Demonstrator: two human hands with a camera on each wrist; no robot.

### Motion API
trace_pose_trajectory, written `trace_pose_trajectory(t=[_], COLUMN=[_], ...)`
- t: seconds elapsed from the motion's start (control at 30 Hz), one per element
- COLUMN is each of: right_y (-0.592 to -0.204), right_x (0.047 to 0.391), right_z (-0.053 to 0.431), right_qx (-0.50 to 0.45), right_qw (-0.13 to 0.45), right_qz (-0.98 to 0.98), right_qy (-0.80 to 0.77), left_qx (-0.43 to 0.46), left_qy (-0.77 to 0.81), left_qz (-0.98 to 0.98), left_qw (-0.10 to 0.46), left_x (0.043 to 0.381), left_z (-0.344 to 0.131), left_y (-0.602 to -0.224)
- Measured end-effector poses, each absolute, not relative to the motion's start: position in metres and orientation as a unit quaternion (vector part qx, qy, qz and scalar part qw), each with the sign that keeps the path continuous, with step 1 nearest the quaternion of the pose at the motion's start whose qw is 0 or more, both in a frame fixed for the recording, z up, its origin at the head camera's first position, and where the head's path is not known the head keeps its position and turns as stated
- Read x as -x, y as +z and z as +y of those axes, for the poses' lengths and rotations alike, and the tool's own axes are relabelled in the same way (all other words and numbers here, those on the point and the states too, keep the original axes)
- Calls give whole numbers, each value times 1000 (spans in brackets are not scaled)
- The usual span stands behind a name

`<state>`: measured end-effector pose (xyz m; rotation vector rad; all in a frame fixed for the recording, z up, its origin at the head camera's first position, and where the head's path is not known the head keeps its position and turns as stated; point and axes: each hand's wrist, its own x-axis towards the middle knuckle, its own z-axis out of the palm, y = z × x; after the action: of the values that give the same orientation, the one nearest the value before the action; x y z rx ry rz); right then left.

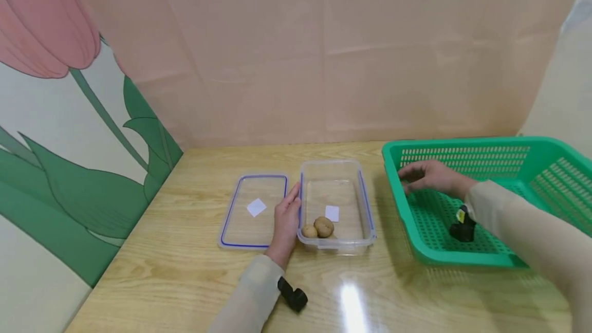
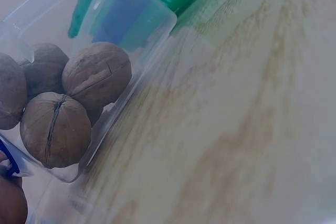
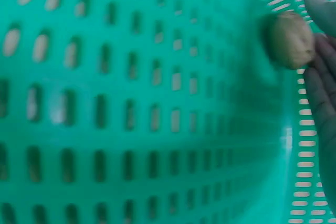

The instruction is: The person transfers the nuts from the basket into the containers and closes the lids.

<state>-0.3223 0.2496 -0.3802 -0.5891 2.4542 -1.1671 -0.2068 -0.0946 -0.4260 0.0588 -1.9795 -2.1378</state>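
My left hand [image 1: 285,217] lies along the left outer wall of a clear plastic food container [image 1: 368,204], fingers straight against it. Brown walnuts [image 1: 324,226] sit in the container's near left corner; the left wrist view shows the walnuts [image 2: 55,129] close up, with a fingertip [image 2: 11,200] beside the blue edge. Inside a green plastic basket [image 1: 462,258], my right hand [image 1: 435,176] reaches to the left wall. There a walnut [image 3: 292,40] is at its fingertips, the fingers touching one side and the thumb [image 3: 321,11] standing apart from it.
The container's clear lid [image 1: 240,209], with a blue seal and a white paper square [image 1: 256,207], lies flat left of my left hand. Another white square [image 1: 332,213] shows at the container's floor. A pink-covered wall [image 1: 324,66] stands behind the wooden table [image 1: 176,251].
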Motion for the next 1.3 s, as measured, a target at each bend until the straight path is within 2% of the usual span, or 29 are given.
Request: trace_pose_trajectory(t=[0.33, 0.5, 1.3], right_y=[-398, -396, -385], right_x=[323, 324, 326], right_z=[249, 246, 247], right_qx=[227, 234, 223], right_qw=[161, 142, 139], right_qz=[879, 889, 892], right_qy=[-388, -367, -369], left_qx=[-26, -31, -32], left_qy=[-733, -731, -732], left_qz=[-670, -670, -670], left_qw=[116, 124, 120], left_x=[204, 206, 207], left_z=[-94, -94, -93], left_y=[-427, -427, -426])
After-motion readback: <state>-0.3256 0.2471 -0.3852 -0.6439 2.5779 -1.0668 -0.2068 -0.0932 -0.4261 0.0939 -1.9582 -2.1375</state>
